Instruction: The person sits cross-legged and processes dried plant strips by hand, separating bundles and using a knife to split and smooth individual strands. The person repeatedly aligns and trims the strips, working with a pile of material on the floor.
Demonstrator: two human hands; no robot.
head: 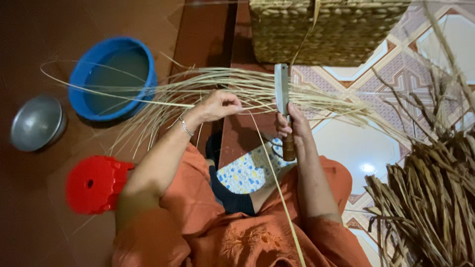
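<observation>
My left hand is closed around a thin pale reed strip that runs from the hand down across my lap. My right hand grips the brown wooden handle of a knife, whose flat steel blade points up and away from me. A spread bundle of pale straw strips fans out on the floor just beyond both hands. Above the knife stands a woven basket, with one strip rising to its rim.
A blue basin holding water sits at the left, with a metal bowl beside it. A red plastic stool stands near my left elbow. A heap of dark dried leaves lies at the right on patterned tiles.
</observation>
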